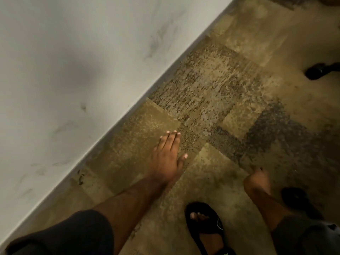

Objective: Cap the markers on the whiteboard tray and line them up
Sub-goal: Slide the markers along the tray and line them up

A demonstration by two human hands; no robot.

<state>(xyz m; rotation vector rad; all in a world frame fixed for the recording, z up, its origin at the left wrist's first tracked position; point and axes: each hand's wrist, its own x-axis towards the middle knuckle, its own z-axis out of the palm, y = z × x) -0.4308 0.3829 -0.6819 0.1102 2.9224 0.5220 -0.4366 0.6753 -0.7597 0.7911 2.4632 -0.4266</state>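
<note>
While over carpet (211, 100), left hand (166, 159) grip spread, right hand (257, 183) grip unclear.

Both hands, left hand (166, 159) flat-fingered and right hand (256, 181) curled, hang empty over patchwork carpet (220, 92).

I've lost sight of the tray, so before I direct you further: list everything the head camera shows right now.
Wall: one, white with grey smudges, upper left, meeting the floor along a diagonal edge.
Carpet tiles: many, tan and speckled grey-brown, covering the floor.
Dark object: one, black, right edge on the carpet; cannot tell what it is.
No markers, caps or whiteboard tray in view.
Sandals: two, black; one on the foot at bottom centre, the other blurred at lower right.
Sleeves: dark, bottom corners.
Left hand: open, fingers extended, empty.
Right hand: loosely curled, blurred.
</note>
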